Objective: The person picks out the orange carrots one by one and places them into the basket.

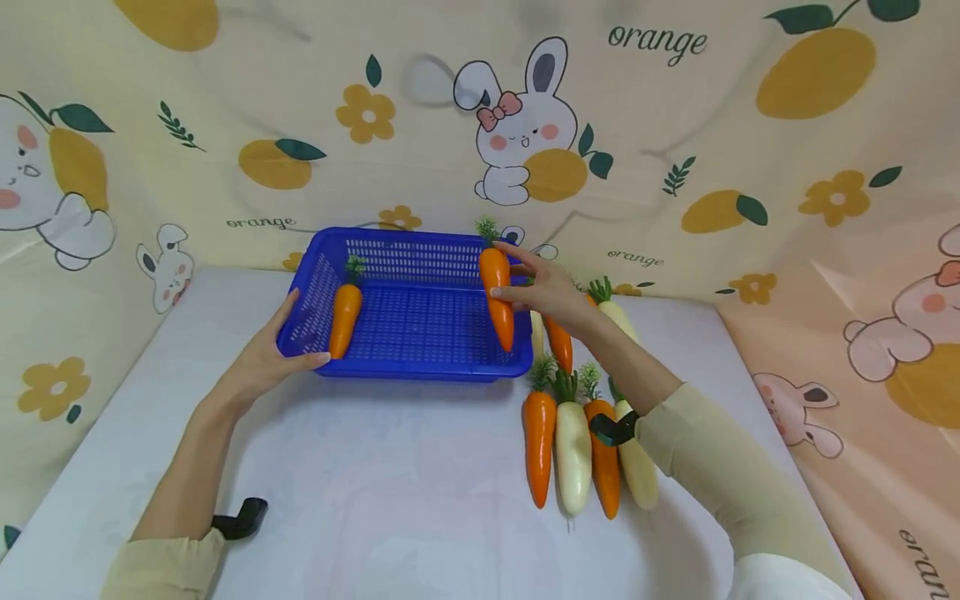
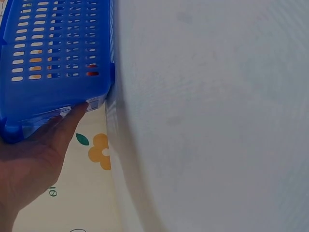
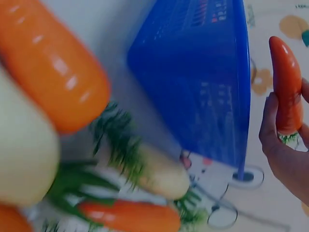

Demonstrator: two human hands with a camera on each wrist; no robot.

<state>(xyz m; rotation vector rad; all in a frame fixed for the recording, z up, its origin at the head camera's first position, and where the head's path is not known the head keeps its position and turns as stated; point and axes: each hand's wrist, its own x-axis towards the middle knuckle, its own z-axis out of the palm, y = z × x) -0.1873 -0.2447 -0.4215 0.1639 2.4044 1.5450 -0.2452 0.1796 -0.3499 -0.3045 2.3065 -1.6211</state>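
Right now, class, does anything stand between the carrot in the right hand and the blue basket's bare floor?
Nothing visible does. The right hand holds the carrot above the right end of the blue basket. The other carrot inside lies at the left end, out of the way.

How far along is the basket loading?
Done: one carrot lies in the blue basket. In hand: the right hand holds another carrot at the basket's right end, not yet set down; the left hand grips the left end. Probably remaining: the carrots and white radishes on the table, some partly hidden by the right forearm.
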